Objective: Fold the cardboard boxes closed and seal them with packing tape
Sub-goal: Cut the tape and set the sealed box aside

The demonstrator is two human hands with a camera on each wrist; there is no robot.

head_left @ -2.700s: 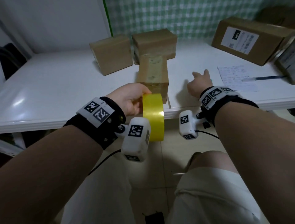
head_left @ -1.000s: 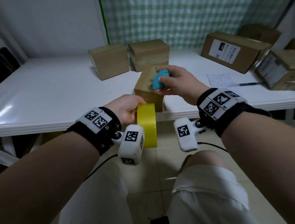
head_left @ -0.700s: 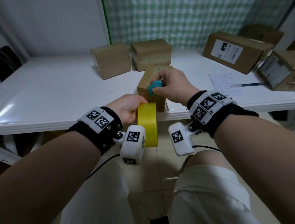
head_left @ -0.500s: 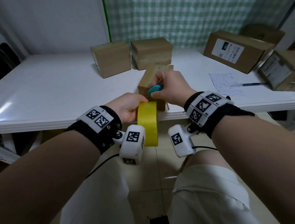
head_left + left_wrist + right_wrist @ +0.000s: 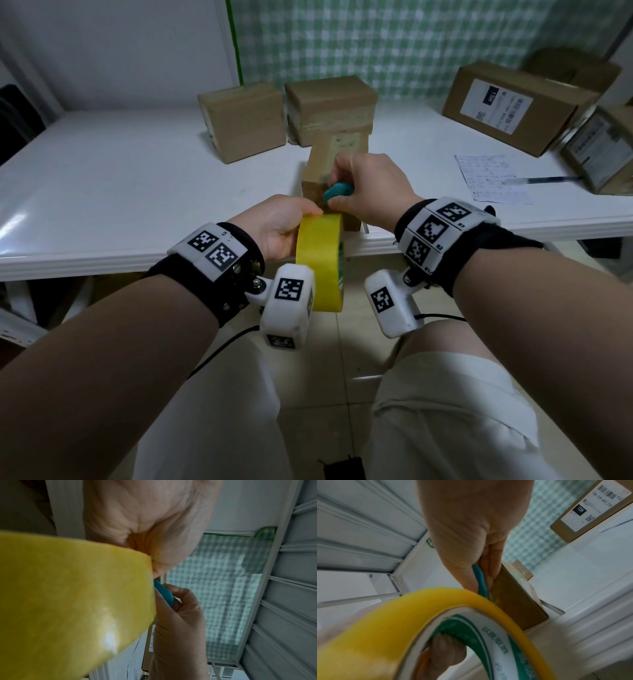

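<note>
Moved down since before: right hand [image 5: 371, 192], pinching teal cutter [image 5: 337, 192] against near face of small cardboard box [image 5: 334, 164] at white table [image 5: 137, 192] edge. Left hand [image 5: 274, 228] curled round yellow tape roll [image 5: 320, 263], just below table edge. Open tabletop left. Read "15H" on labelled box [image 5: 589, 507].

Pen [image 5: 541, 179] on written sheet [image 5: 493, 178]
</note>
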